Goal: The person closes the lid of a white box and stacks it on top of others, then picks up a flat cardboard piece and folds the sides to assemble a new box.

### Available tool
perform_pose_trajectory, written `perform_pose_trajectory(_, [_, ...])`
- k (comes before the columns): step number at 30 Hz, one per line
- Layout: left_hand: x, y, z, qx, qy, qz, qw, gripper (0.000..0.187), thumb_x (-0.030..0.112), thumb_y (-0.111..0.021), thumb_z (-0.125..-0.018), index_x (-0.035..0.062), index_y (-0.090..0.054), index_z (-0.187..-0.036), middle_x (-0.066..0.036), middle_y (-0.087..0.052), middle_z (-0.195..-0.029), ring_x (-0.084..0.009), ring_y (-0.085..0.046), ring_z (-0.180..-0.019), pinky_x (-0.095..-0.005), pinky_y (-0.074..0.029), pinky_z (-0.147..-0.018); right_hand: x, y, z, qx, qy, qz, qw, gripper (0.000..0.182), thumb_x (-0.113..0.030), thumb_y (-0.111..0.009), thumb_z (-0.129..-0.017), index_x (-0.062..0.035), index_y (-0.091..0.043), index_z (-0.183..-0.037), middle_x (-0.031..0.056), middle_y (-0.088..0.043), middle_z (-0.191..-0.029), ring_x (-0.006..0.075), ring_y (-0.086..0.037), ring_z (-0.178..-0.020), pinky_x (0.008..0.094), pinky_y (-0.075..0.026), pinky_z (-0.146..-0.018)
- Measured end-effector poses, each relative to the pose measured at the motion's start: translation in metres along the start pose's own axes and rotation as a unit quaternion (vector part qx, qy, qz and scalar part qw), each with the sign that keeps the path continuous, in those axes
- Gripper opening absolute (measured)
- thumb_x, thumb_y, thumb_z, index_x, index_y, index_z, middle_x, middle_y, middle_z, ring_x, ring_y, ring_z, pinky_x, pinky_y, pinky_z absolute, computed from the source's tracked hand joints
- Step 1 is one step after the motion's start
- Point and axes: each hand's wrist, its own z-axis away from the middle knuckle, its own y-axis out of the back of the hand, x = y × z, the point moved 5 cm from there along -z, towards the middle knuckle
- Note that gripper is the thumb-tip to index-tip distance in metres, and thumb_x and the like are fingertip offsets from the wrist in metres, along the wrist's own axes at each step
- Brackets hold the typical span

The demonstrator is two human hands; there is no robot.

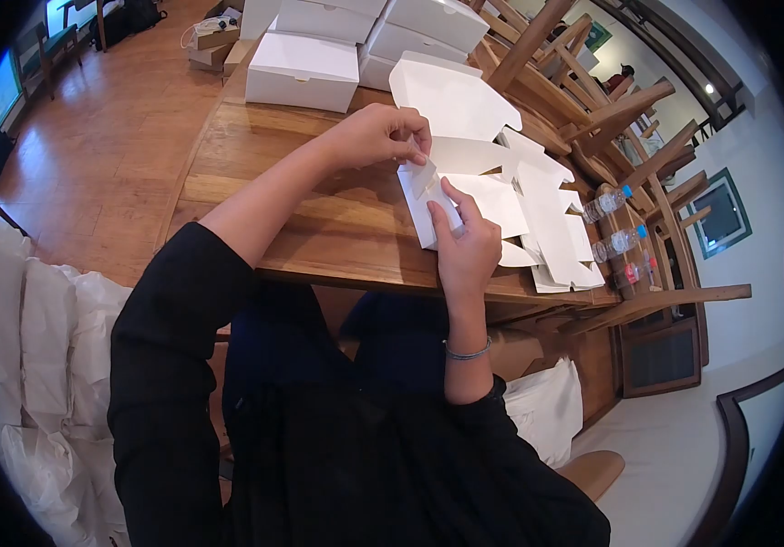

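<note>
A white cardboard box (479, 153) stands partly folded on the wooden table in front of me, its lid raised toward the back. My left hand (381, 137) is closed at the box's near left corner, thumb and fingers pinching a small white flap. Lower on the same side, my right hand (468, 239) grips the box's front wall, with the thumb outside and the fingers over the upper edge. Flat, unfolded white box blanks (551, 214) lie just right of the box, partly overlapping one another.
Closed white boxes (303, 68) are stacked at the back of the wooden table (319, 239). Clear bottles with blue caps (607, 202) stand at the right edge, before upturned wooden chairs (583, 77). White wrapped bundles (46, 337) sit at left; a person (622, 80) is far behind.
</note>
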Motion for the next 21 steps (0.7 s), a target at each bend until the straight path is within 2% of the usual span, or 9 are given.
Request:
perform_pose_trajectory(2, [-0.002, -0.003, -0.001, 0.004, -0.018, 0.023, 1.0, 0.015, 0.018, -0.082, -0.085, 0.0093, -0.073, -0.094, -0.001, -0.069, -0.081, -0.013, -0.06, -0.072, -0.0332, -0.046, -0.067, 0.0, 0.0, 0.0, 0.003, -0.001, 0.003, 1.0, 0.031, -0.032, -0.08, -0.091, -0.022, -0.078, -0.119, 0.0047, -0.076, -0.079, 0.0221, -0.058, -0.063, 0.033, -0.047, -0.083])
perform_pose_trajectory(8, [0.011, -0.006, 0.002, 0.012, -0.055, -0.075, 0.996, 0.013, 0.018, -0.082, -0.084, 0.0107, -0.073, -0.092, -0.003, -0.073, -0.084, -0.0184, -0.065, -0.072, -0.0356, -0.048, -0.067, -0.001, 0.0, 0.0, -0.012, -0.016, -0.005, 1.0, 0.032, -0.031, -0.08, -0.09, -0.0221, -0.077, -0.121, 0.005, -0.076, -0.081, 0.0226, -0.059, -0.067, 0.0338, -0.047, -0.084])
perform_pose_trajectory(11, [0.013, -0.007, 0.003, 0.006, -0.037, -0.052, 0.998, 0.011, 0.018, -0.079, -0.086, 0.0103, -0.072, -0.09, -0.004, -0.074, -0.085, -0.0209, -0.068, -0.072, -0.0368, -0.05, -0.067, -0.001, 0.0, 0.0, -0.01, -0.018, 0.003, 1.0, 0.032, -0.031, -0.08, -0.09, -0.0217, -0.077, -0.121, 0.0058, -0.076, -0.083, 0.023, -0.06, -0.068, 0.0342, -0.047, -0.084])
perform_pose_trajectory(14, [0.016, -0.003, 0.005, 0.046, -0.018, -0.09, 0.995, 0.011, 0.018, -0.075, -0.09, 0.0089, -0.071, -0.092, -0.006, -0.074, -0.085, -0.0227, -0.07, -0.071, -0.0371, -0.051, -0.067, 0.0, 0.0, -0.001, -0.015, -0.019, -0.003, 1.0, 0.032, -0.031, -0.079, -0.091, -0.0213, -0.077, -0.121, 0.0066, -0.076, -0.084, 0.0232, -0.061, -0.069, 0.0344, -0.047, -0.085])
perform_pose_trajectory(17, [0.011, -0.002, 0.005, 0.099, -0.002, -0.074, 0.992, 0.01, 0.011, -0.071, -0.094, 0.0032, -0.067, -0.098, -0.009, -0.068, -0.076, -0.0156, -0.065, -0.069, -0.0315, -0.049, -0.065, 0.002, -0.001, 0.0, -0.009, -0.015, -0.008, 1.0, 0.033, -0.031, -0.079, -0.091, -0.021, -0.077, -0.122, 0.0074, -0.076, -0.084, 0.0232, -0.062, -0.07, 0.0348, -0.047, -0.086])
perform_pose_trajectory(21, [-0.005, -0.001, 0.001, 0.147, 0.042, -0.038, 0.988, 0.014, 0.015, -0.071, -0.097, 0.0026, -0.066, -0.1, -0.008, -0.069, -0.078, -0.0142, -0.066, -0.069, -0.0309, -0.05, -0.066, 0.006, -0.002, 0.0, -0.012, -0.019, -0.023, 0.999, 0.033, -0.031, -0.08, -0.09, -0.0208, -0.077, -0.121, 0.0081, -0.076, -0.083, 0.0234, -0.062, -0.07, 0.0351, -0.047, -0.086])
